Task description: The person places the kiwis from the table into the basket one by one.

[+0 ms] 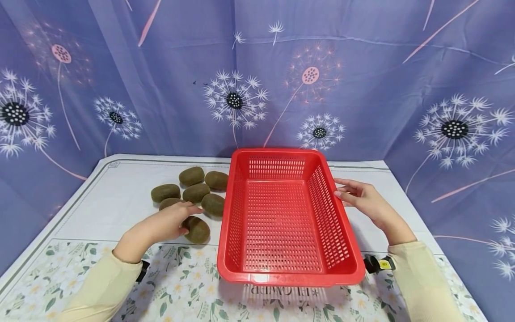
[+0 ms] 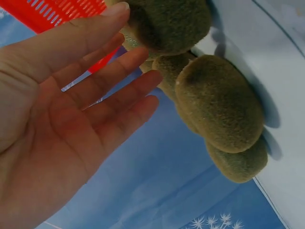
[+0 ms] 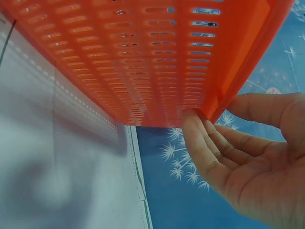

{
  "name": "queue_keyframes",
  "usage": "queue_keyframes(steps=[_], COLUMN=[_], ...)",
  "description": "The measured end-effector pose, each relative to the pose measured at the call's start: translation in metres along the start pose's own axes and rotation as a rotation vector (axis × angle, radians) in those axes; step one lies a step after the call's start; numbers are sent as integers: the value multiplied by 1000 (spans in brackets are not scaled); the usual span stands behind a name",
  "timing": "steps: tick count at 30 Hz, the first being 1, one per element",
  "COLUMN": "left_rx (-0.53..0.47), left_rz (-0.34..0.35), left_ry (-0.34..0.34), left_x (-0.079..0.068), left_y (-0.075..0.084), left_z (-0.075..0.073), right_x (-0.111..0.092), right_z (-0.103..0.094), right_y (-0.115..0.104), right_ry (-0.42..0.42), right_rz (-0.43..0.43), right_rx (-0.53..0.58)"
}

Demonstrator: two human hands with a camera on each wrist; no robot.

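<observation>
My left hand [image 1: 165, 223] hovers over several brown fuzzy kiwis on the left of the table. Its fingers are spread and relaxed, and the nearest kiwi [image 1: 198, 230] lies just by the thumb and fingers. In the left wrist view the left hand [image 2: 71, 100] has an empty palm, with the thumb tip close against a kiwi [image 2: 167, 26]. A red plastic basket [image 1: 281, 223] with slotted walls stands in the middle, nothing in it. On its right side my right hand [image 1: 364, 199] holds the rim, thumb at the edge and fingers [image 3: 198, 143] curled beneath it.
Further kiwis [image 1: 192, 176] lie close together left of the basket, some near its wall. A white and floral cloth [image 1: 181, 277] covers the table. Blue-purple dandelion curtains [image 1: 273, 103] hang behind and at both sides.
</observation>
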State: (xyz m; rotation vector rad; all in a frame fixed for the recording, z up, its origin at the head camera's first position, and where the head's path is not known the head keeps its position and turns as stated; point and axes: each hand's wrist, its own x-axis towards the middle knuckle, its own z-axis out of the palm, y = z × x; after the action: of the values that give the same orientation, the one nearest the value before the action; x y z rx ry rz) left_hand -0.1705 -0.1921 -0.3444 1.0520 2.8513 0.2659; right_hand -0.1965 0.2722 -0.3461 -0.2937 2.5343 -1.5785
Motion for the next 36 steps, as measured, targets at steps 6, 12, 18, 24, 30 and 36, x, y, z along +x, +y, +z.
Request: queue_keyframes(steps=[6,12,18,24,30,36], left_rx=[7,-7,-9,-24,-34,-54], left_rz=[34,37,25,27,36,45], left_ry=[28,4,-9,-7,3,17], left_x=[-1,-2,-4,-3,-3,-3], left_y=[-2,-6,-7,-9,-11,-11], left_z=[5,11,14,19,21,20], right_x=[-2,-4,-4,-3,-2,-1], right_z=[-1,-1,-2,-1,-2,-2], right_y=[0,1,2,3,3,2], right_ry=[-6,-13,-16,-15,-15,-21], right_rz=[11,13,9,9,13,20], right_rx=[5,10,22,25,51,68])
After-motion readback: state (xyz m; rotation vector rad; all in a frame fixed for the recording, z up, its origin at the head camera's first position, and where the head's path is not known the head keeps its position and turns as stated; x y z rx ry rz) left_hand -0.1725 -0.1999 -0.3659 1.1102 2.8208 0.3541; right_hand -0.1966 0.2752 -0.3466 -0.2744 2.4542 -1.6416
